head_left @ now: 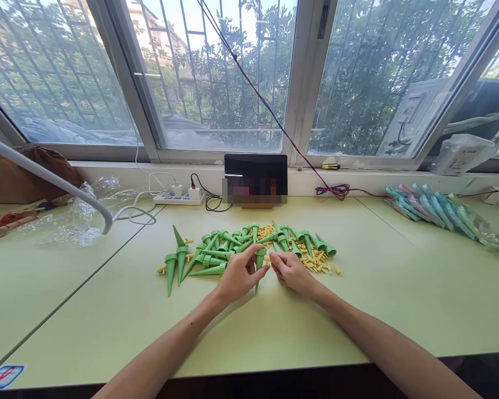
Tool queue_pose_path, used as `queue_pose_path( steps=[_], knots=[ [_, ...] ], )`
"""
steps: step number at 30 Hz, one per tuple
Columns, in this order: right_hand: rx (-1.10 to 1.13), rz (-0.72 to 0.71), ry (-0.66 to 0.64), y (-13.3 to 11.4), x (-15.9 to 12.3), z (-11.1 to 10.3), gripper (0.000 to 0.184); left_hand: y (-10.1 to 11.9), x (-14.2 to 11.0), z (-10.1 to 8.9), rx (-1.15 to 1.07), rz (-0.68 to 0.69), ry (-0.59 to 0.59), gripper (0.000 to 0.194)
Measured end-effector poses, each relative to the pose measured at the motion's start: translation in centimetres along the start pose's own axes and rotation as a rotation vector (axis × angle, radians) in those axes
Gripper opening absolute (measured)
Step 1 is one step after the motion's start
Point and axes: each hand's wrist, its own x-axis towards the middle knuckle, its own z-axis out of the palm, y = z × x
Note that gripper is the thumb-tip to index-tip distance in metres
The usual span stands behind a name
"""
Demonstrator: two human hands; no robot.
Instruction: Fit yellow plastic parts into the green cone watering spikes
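My left hand (240, 272) is closed round a green plastic plant watering spike (260, 258), held upright with its tip pointing down. Close beside it, my right hand (293, 271) pinches a small yellow plastic valve (268, 259) against the side of the spike; whether it sits in a hole there I cannot tell. Behind both hands lies a heap of green spikes (216, 249). Several small yellow valves (318, 263) are scattered at its right end. On the left, a few spikes (171, 271) lie apart with yellow valves fitted at their sides.
A dark tablet (255, 174) on a stand is at the back by the window. A power strip (178, 198), a white curved tube (66, 180) and clear plastic wrap (85, 216) are on the left. Bagged coloured items (436, 208) lie at the right, with a cable bundle (335, 191) behind.
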Motion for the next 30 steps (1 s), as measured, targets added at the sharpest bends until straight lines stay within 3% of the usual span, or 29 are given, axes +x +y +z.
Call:
queue_pose_path(
  steps=[10, 21, 27, 30],
  knots=[
    [0.127, 0.032, 0.019, 0.37, 0.13, -0.07, 0.049, 0.33, 0.11, -0.13, -0.038, -0.026, -0.023, 0.045],
    [0.268, 0.126, 0.031, 0.39, 0.39, -0.14, 0.054, 0.23, 0.1, -0.53, -0.09, -0.023, -0.085, 0.041],
    [0.364, 0.16, 0.025, 0.11, 0.3, -0.13, 0.055, 0.21, -0.03, -0.45, 0.0, 0.074, -0.097, 0.051],
    [0.372, 0.148, 0.018, 0.27, 0.3, -0.09, 0.057, 0.16, 0.0, -0.3, 0.054, 0.129, -0.094, 0.043]
  ],
)
